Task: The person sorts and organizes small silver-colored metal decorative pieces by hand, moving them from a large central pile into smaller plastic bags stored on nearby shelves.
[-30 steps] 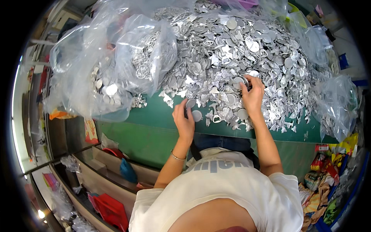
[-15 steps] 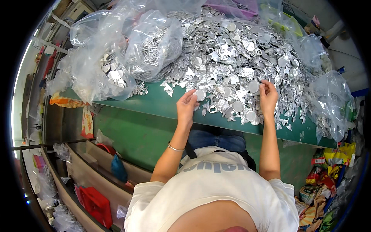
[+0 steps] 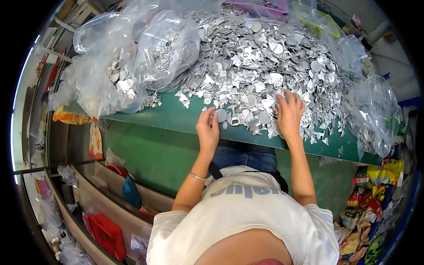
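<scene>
A large heap of flat silvery metal pieces [image 3: 247, 62], round discs and odd cut shapes, covers the green table [image 3: 176, 119]. At its near edge my left hand [image 3: 207, 130] has its thumb and fingers closed at the rim of a grey round metal disc [image 3: 221, 115]. My right hand [image 3: 290, 115] reaches onto the pile with fingers apart. Its fingertips touch another round disc [image 3: 279, 96], partly covered by them. Another grey disc [image 3: 264, 117] lies between my hands, among small scraps.
Clear plastic bags [image 3: 168, 53] of metal parts stand at the left, and another bag [image 3: 375, 115] at the right. A purple bin [image 3: 260, 8] and a yellow-green tray [image 3: 320, 22] sit behind the heap. Wooden shelving [image 3: 106, 198] is on my left; colourful packets [image 3: 380, 176] lie on the right.
My left hand has drawn toward me with the disc. My right hand has moved left, and its fingers have spread over a round disc. The view has shifted slightly.
</scene>
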A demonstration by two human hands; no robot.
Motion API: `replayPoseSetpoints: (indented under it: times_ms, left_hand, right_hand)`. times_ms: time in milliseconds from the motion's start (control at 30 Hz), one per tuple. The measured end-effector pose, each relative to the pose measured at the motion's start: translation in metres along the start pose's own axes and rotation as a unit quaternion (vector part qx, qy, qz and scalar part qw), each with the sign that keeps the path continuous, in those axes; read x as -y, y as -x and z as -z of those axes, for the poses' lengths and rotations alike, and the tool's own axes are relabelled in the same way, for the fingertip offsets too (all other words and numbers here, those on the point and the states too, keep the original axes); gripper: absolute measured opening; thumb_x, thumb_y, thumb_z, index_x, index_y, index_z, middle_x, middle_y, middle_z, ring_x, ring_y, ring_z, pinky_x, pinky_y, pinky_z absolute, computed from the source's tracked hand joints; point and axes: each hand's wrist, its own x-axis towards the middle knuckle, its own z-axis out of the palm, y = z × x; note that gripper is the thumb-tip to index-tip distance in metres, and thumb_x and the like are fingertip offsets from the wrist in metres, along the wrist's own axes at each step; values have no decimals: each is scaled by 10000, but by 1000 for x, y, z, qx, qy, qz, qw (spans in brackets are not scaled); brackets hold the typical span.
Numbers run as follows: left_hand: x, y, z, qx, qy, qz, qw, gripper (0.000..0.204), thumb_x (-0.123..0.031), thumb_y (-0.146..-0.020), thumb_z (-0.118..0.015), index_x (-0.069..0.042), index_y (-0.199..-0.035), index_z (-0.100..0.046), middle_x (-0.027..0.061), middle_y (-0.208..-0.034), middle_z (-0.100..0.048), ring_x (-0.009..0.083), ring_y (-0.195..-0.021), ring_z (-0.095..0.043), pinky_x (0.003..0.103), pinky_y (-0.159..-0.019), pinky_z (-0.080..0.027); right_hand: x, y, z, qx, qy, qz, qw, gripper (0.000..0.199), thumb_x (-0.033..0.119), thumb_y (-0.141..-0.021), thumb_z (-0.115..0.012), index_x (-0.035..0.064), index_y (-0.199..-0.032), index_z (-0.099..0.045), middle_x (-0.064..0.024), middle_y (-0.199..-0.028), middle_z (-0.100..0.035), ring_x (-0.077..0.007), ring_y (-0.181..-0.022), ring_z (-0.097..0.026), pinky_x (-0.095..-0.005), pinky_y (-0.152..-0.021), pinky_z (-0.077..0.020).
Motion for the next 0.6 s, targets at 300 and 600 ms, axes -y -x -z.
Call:
replayPoseSetpoints:
  times_ms: [300,600]
  left_hand:
    - [-20,-14,-37,-7,-165,-196,966,283,101,-759,-502,3,-1016,-571,183,-1167,-495,350,-1142,-446,391,-939,-362]
    - [-58,-21,-106,314,-257,-300,864,429,-121,-777,-597,-108,-1193,-493,106,-1355,-340,329,-1259,-288,549,-995,-225]
  right_hand:
    - [-16,27,10,40,-66,-8,997,257,130,-678,-674,70,-921,-614,-74,-1097,-500,-286,-1062,-423,-422,-899,-264]
    - [-39,32,12,-116,-349,-260,893,114,100,-831,-546,8,-773,-579,-90,-935,-582,-215,-799,-560,-343,-703,-412]
